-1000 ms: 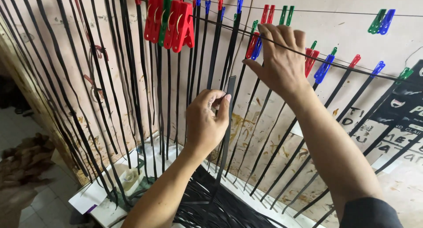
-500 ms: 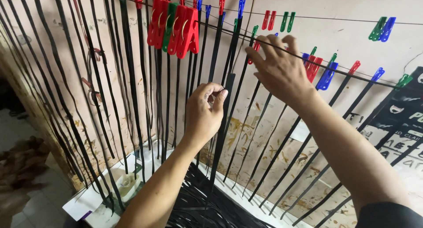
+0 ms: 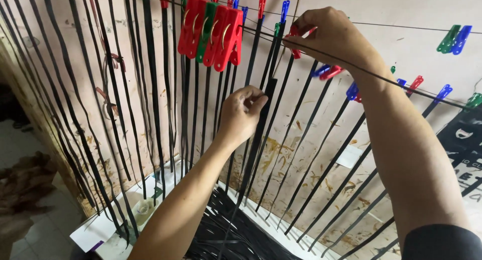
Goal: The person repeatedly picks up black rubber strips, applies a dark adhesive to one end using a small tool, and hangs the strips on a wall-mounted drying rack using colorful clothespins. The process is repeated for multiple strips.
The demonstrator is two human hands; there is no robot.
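Note:
My left hand (image 3: 241,114) pinches the upper end of a long black strip (image 3: 256,139) that hangs down in front of the stained wall. My right hand (image 3: 329,36) is up at the thin wire line (image 3: 401,82), fingers closed on a red clothespin (image 3: 296,41) on that line. Several more black strips (image 3: 150,89) hang from the lines, each clipped by a coloured clothespin. A cluster of red and green clothespins (image 3: 213,31) hangs on the line to the left of my right hand.
A heap of loose black strips (image 3: 231,230) lies on a white tray (image 3: 125,225) below. Blue and red pins (image 3: 351,92) follow the wire to the right; a green and blue pair (image 3: 454,39) hangs higher. A dark printed sheet (image 3: 464,149) is at right.
My right hand has moved left along the wire and closed on a red clothespin. My left hand has kept its hold on the black strip and stayed just below the line.

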